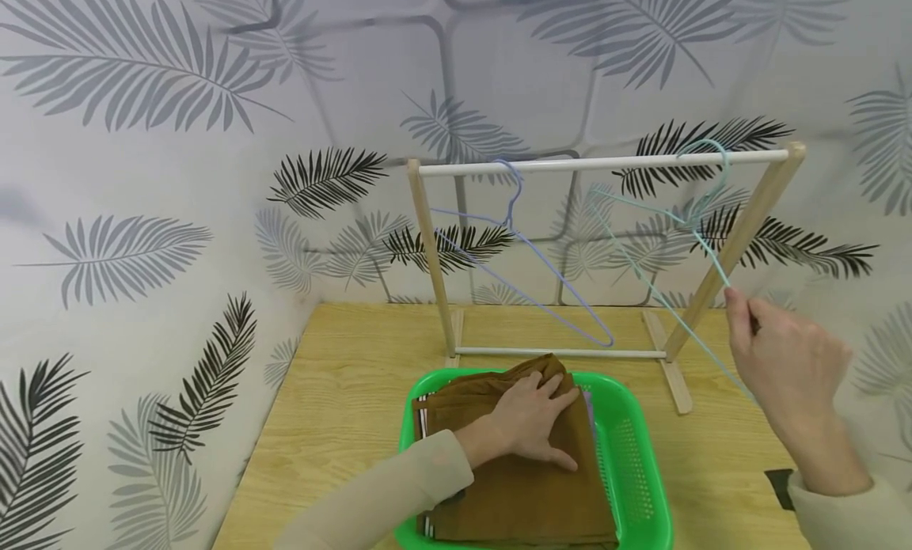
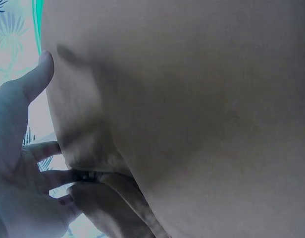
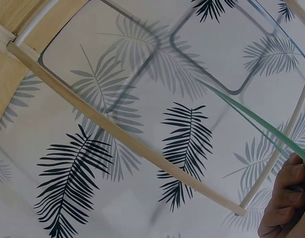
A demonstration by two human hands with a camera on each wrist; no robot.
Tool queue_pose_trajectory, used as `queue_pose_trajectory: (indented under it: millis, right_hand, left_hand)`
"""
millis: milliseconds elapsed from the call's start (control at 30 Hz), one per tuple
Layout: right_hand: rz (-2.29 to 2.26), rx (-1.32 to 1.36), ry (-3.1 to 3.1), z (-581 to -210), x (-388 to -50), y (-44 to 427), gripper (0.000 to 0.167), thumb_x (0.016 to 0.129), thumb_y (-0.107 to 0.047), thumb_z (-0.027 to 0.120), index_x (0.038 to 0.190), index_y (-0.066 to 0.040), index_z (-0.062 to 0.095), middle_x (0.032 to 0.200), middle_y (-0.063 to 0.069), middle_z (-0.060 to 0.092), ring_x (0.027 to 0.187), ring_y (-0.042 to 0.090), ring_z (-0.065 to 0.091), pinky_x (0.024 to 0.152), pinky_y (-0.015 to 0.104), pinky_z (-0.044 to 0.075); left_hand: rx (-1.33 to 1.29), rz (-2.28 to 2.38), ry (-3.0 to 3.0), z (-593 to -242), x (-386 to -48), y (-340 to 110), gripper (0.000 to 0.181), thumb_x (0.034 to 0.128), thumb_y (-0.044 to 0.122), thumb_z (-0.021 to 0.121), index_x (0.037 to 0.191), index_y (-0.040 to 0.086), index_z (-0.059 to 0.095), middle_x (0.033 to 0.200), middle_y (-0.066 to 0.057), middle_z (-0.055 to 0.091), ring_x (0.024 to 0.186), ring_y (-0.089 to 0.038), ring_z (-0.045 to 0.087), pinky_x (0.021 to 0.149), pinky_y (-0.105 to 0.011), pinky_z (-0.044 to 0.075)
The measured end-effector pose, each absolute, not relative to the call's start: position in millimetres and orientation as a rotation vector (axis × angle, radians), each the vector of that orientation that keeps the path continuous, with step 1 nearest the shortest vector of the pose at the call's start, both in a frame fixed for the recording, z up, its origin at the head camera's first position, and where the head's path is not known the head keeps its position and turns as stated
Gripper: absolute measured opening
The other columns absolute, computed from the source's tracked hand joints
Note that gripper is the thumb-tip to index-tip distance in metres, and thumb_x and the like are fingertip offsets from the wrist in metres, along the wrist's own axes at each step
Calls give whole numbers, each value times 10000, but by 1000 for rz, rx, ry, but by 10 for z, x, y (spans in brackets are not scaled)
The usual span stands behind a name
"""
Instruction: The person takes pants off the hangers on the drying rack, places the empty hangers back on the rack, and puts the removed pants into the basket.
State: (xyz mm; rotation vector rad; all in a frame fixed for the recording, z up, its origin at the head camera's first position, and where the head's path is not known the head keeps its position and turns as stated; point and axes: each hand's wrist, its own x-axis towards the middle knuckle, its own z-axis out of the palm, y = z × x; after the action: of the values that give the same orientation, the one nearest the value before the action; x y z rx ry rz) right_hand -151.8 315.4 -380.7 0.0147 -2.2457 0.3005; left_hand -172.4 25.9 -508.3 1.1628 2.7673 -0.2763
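In the head view my right hand (image 1: pixel 791 360) grips one arm of a mint-green hanger (image 1: pixel 644 277), whose hook loops over the right end of the rack's top rail. The right wrist view shows curled fingers (image 3: pixel 283 203) around the green hanger (image 3: pixel 261 121). My left hand (image 1: pixel 530 419), fingers spread, rests on folded brown cloth (image 1: pixel 527 495) piled in a green basket (image 1: pixel 630 447). Seen from the left wrist, the left hand (image 2: pixel 24 168) lies along the edge of the brown cloth (image 2: pixel 192 114). The garment's kind cannot be made out.
A small wooden rack with a white top rail (image 1: pixel 570 165) stands at the back of the wooden table (image 1: pixel 328 407). On its left side hangs a blue-purple hanger (image 1: pixel 549 273). Behind is a leaf-patterned wall (image 1: pixel 142 241). A dark patch (image 1: pixel 780 487) lies at the right.
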Motion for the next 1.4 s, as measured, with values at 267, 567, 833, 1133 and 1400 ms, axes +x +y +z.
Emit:
queue_pose_trajectory:
  millis: [267,567,833,1133,1400]
  right_hand:
    - [307,5,-2215,-3810,-1520,3129,657,1094,-438,445,539,-96,362,436,85,307,444,191,176,450,327,86]
    - [309,22,-2215,-3824,-1518,3143,679,1103,-477,416,541,-102,348,435,79,300,443,185,175,449,318,85]
    - [306,34,-2215,-3814,-1521,3152,669,1107,-455,425,545,-102,343,432,75,292,442,172,165,451,310,85]
    - [316,30,-2202,-3792,-1519,3145,664,1101,-451,434,544,-101,343,436,80,295,447,181,168,451,320,85]
    - [301,34,-2213,-3788,-1514,3158,673,1109,-464,419,546,-108,325,426,72,281,439,167,155,448,306,82]
  left_hand:
    - [1178,-345,2740,-5119,-1668,308,1125,774,953,558,1661,303,318,1725,-54,349,1540,-279,434,1266,-349,389]
    - [1286,-402,2676,-5234,-1585,344,1056,790,954,536,1612,303,415,1684,-31,424,1430,-203,485,1228,-299,401]
    - [1291,-452,2660,-5294,-1572,389,1068,780,966,524,1619,319,393,1684,-5,422,1442,-171,485,1212,-270,389]
    - [1251,-477,2644,-5299,-1568,426,1080,765,971,536,1631,351,357,1695,32,394,1293,-118,493,1141,-232,402]
    - [1291,-477,2642,-5293,-1560,393,1066,804,963,489,1645,326,336,1706,-1,378,1353,-177,482,1200,-285,401]
